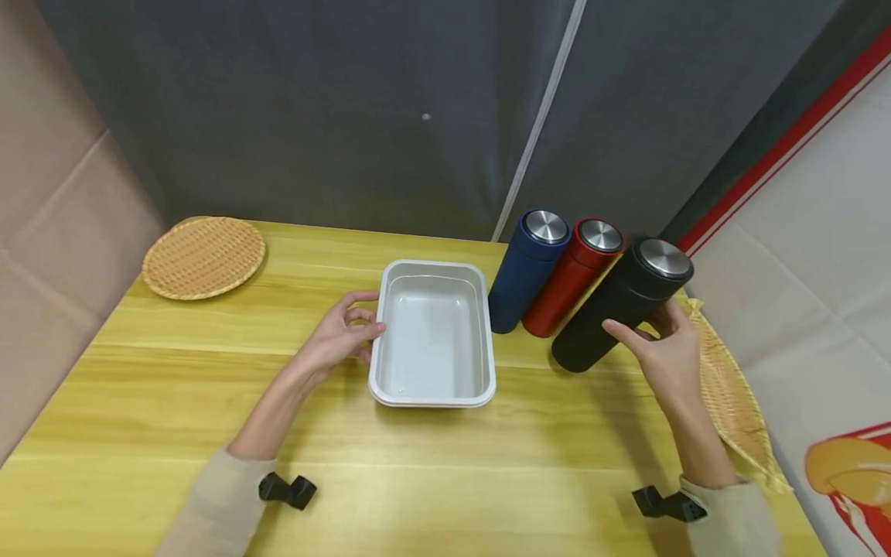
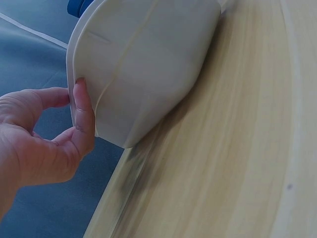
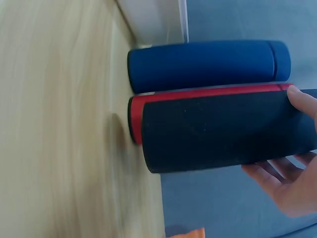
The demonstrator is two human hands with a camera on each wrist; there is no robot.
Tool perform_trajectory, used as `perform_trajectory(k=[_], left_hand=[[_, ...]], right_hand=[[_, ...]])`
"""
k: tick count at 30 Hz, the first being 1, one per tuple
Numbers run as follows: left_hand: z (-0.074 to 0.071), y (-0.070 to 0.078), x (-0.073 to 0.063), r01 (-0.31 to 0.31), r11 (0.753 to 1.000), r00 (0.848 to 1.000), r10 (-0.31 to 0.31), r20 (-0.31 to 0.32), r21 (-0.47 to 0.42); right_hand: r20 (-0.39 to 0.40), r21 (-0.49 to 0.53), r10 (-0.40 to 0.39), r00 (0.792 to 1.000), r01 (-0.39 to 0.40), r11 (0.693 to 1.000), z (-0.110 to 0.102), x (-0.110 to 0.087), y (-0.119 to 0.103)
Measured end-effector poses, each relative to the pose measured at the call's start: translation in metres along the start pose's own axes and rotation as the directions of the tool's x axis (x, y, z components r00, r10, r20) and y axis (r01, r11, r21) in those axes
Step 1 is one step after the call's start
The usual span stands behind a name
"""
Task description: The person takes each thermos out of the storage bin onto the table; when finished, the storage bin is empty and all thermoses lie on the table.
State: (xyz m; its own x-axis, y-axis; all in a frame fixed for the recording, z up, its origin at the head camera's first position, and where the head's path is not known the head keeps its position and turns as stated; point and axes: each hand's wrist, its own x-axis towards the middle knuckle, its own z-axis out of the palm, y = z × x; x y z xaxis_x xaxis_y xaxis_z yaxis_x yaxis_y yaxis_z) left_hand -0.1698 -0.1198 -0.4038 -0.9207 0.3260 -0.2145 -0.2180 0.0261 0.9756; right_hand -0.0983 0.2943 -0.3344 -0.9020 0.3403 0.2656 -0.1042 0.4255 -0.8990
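My left hand pinches the left rim of a pale grey-white rectangular plastic tub, which stands on the table with nothing visible inside. In the left wrist view, thumb and fingers lie on either side of the tub's rim. My right hand grips a black thermos bottle with a steel-topped lid. In the right wrist view, the black bottle's base looks slightly off the wooden surface. Beside it stand a red thermos and a blue thermos, the blue one nearest the tub.
A round woven tray lies at the table's back left. Another woven piece lies at the right edge, partly behind my right hand. A grey curtain hangs along the back of the wooden table.
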Motion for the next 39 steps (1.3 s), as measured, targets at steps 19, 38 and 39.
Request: perform_trajectory(k=[19,38,39], left_hand=[[-0.002,-0.001,-0.001,-0.008,1.0,1.0,0.009,-0.012,0.013],[0.0,0.002,-0.002,-0.015,1.0,1.0,0.015,0.0,0.015],[0.0,0.002,-0.002,-0.015,1.0,1.0,0.015,-0.001,0.015]], right_hand=[[-0.104,-0.05,0.032,0.994,-0.037,0.998,0.01,0.054,0.037],[-0.023,-0.091,0.072,0.997,-0.074,0.993,0.011,0.064,0.042],[-0.02,-0.085,0.066,0.998,-0.067,0.994,0.011,0.064,0.043]])
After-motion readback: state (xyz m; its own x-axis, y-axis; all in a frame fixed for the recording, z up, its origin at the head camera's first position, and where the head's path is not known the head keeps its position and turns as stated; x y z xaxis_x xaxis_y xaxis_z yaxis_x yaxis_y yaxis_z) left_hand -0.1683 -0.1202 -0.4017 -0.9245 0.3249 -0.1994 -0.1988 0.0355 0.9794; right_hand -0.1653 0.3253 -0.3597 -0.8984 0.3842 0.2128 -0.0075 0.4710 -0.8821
